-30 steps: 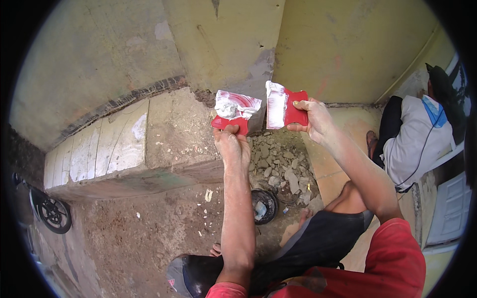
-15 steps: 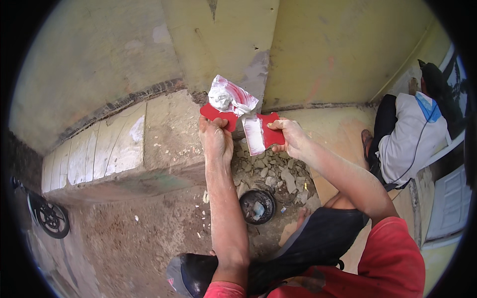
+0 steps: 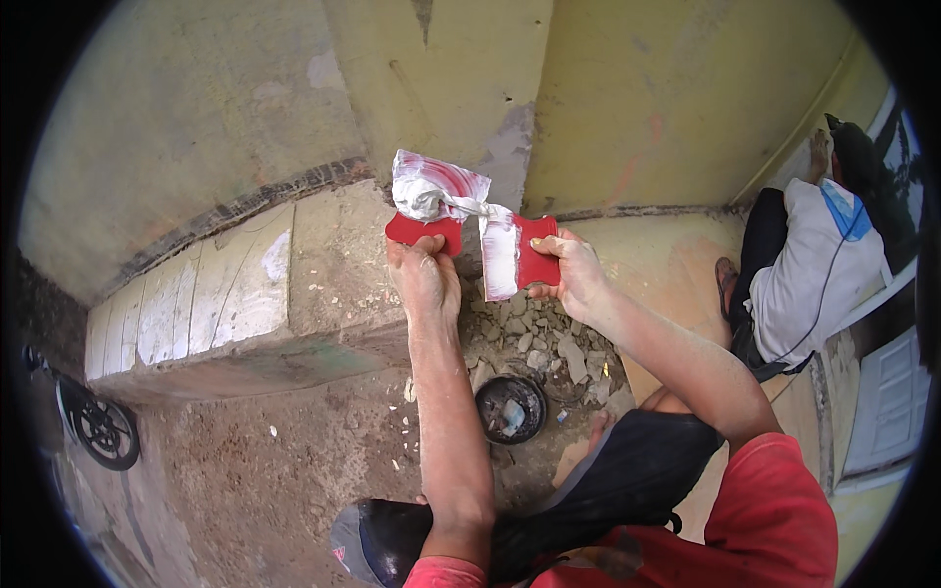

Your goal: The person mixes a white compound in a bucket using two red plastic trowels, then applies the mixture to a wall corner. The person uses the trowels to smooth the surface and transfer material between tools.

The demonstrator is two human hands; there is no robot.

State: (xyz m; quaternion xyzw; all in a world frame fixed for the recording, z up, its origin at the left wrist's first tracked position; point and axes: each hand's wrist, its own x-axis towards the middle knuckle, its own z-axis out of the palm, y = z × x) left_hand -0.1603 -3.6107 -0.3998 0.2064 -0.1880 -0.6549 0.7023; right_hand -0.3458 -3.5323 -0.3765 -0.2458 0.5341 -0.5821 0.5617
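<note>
Left hand (image 3: 423, 279): raised in front of the wall, fingers closed in a fist around the lower edge of a red scraper (image 3: 423, 231); the blade points up, so the load of white putty (image 3: 436, 188) heaped on it stays on the flat face instead of sliding off.
Right hand (image 3: 578, 277): just beside the left, fingers pinched on the right edge of a second red scraper (image 3: 520, 257), held upright with its coated face turned toward the other blade.
Putty: mostly on the left blade, streaked with red; a thin strand runs across to the white smear on the right blade, so the two tools are joined by the paste, though whether the blades themselves touch is hard to tell from this angle.
Position of both scrapers: held in the air above the rubble (image 3: 544, 343), near the grey patch on the yellow wall (image 3: 637, 108) and beside the concrete ledge (image 3: 245, 294).
Floor: a round dark tin (image 3: 511, 408) sits below the hands among the stone chips, near enough to be reached from where the person crouches.
Surroundings: a wheel (image 3: 98, 426) shows at the left rim; another person in a white shirt (image 3: 814, 265) sits well apart at the right, against the wall, hands not involved.
</note>
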